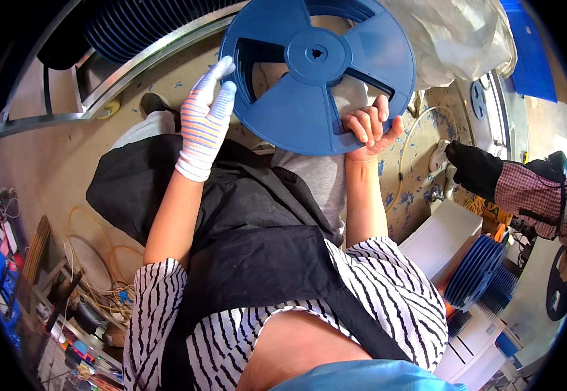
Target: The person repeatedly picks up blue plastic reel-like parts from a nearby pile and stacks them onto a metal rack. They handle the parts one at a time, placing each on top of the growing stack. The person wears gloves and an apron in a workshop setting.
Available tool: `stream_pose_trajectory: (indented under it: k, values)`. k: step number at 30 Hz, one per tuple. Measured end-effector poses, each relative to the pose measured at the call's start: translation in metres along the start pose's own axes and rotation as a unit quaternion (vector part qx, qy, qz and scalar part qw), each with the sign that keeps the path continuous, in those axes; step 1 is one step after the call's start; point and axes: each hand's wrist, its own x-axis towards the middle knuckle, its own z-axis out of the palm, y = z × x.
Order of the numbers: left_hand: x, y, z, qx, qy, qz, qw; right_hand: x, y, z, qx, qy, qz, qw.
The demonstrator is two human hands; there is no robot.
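Blue reel (290,120): lies forward and left of the right hand (370,130), topmost edge out of view; turns a flat round side to the viewer, axis through the hub (316,54) pointing roughly the same way.
Right hand: closed on the reel's near rim, fingers curled at a cut-out.
Left hand (206,120): gloved, open, fingers straight, at the reel's left rim; touch hard to tell.
Plastic bag (456,42): just beyond the right-hand grip; contents unclear.
Metal rack (101,96): forward and left of the gloved hand; holds a row of dark blue discs (146,29).
White box (443,236): behind and right of the right-hand grip, near stacked blue reels (475,270); contents hidden.
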Motion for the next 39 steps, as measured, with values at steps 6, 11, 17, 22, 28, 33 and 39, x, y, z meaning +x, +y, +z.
stream_pose_trajectory:
  k: [6,11,17,22,28,33,39]
  values:
    - [0.001,0.010,0.018,-0.152,0.055,-0.089,0.983,-0.001,-0.006,0.005,-0.015,0.021,0.013,1.000]
    - [0.002,-0.001,0.015,-0.117,0.082,-0.092,0.985,0.000,-0.003,0.006,-0.051,0.026,0.034,0.998]
    - [0.007,-0.010,0.075,0.189,-0.063,-0.071,0.977,0.006,0.010,0.004,-0.163,-0.035,0.068,0.984]
    - [0.007,-0.016,0.089,0.159,-0.047,-0.128,0.978,0.006,0.024,0.008,-0.270,-0.050,0.115,0.955]
    - [-0.004,-0.021,0.004,-0.429,-0.044,-0.226,0.873,0.003,0.019,0.006,-0.262,0.074,0.097,0.957]
    - [-0.019,-0.038,-0.048,-0.699,-0.114,-0.200,0.677,0.005,0.016,0.005,-0.221,0.024,0.101,0.970]
    - [-0.025,-0.038,-0.045,-0.742,-0.117,-0.134,0.647,0.010,0.017,0.014,-0.219,0.070,0.087,0.969]
